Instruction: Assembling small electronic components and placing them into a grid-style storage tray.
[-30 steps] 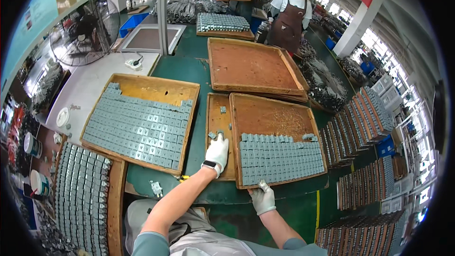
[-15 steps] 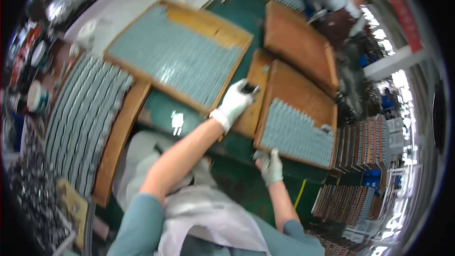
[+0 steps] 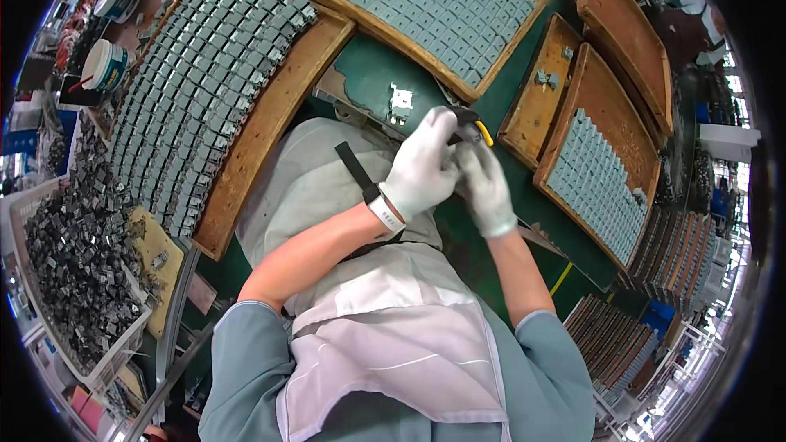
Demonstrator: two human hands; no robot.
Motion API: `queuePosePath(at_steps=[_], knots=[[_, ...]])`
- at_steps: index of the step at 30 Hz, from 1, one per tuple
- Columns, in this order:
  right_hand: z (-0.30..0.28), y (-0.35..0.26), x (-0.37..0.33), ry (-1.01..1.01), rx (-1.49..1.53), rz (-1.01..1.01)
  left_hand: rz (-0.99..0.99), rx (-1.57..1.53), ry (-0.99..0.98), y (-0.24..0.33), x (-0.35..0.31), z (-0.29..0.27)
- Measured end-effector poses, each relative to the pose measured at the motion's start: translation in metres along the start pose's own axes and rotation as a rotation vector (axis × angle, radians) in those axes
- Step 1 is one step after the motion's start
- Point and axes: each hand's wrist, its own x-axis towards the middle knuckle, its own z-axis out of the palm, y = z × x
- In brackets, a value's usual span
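Note:
Both my hands wear white gloves and meet in front of my lap. My left hand (image 3: 422,164) is closed around a small black hand tool (image 3: 467,117) with a yellow edge; its exact kind does not show. Pressed up against the tool from the right is my right hand (image 3: 486,188), slightly blurred, its fingers bent inward. What those fingers pinch is hidden. Beyond my hands lies a green tabletop (image 3: 372,61) with a small shiny white-metal piece (image 3: 401,103) on it. A wooden tray (image 3: 540,168) at the right is partly filled with small grey metal parts (image 3: 595,184).
A wooden tray (image 3: 458,86) of grey parts lies ahead, and another (image 3: 282,127) holds rows at the left. A shallow wooden box (image 3: 524,127) holds a few loose pieces. Loose metal parts fill a white bin (image 3: 110,372). Stacked trays (image 3: 610,344) stand lower right.
My right hand has left the near edge of the right tray and come up to my left hand and the black tool. The whole view has shifted, with the trays now higher.

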Motion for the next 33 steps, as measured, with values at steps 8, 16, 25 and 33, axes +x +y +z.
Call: queuePosePath(at_steps=[8,16,25,33], knots=[[-0.012,0.034,0.036,0.081,0.122,0.222,0.259,0.471,-0.096,-0.028,0.027,-0.064],[0.0,0.053,-0.002,-0.109,-0.51,-0.145,0.139,0.847,-0.474,-0.057,0.078,-0.067],[-0.026,0.078,-0.041,-0.429,-0.041,0.545,0.06,0.583,-0.307,-0.049,0.068,-0.071],[0.01,0.04,0.002,-1.021,-1.051,-0.088,-0.229,-0.618,-0.017,-0.031,0.021,-0.131]])
